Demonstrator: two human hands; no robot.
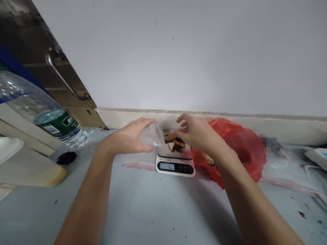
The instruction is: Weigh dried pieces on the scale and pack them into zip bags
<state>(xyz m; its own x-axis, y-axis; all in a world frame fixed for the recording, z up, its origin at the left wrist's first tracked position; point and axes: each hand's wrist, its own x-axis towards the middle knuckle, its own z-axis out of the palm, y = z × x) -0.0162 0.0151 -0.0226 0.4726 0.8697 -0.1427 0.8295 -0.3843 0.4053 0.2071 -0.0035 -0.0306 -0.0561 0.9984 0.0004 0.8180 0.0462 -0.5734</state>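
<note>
My left hand (129,136) grips a small clear zip bag (151,136), its mouth facing the scale. A white digital kitchen scale (161,168) stands below and to the right of the bag, its lit display reading what looks like 10.0. On its plate lies a small heap of brown and pale dried slices (180,144). My right hand (198,132) hovers at the heap's right side, fingers bent and apart. Nothing shows between them; whether a fingertip touches a slice is hard to tell.
A red plastic bag (245,149) with pale slices sits right of the scale. Flat zip bags (140,161) lie left of it; another clear bag (283,170) is far right. A large water bottle (56,119), a black oval object (66,158) and a pale container (25,166) are left. The wall (194,61) rises behind.
</note>
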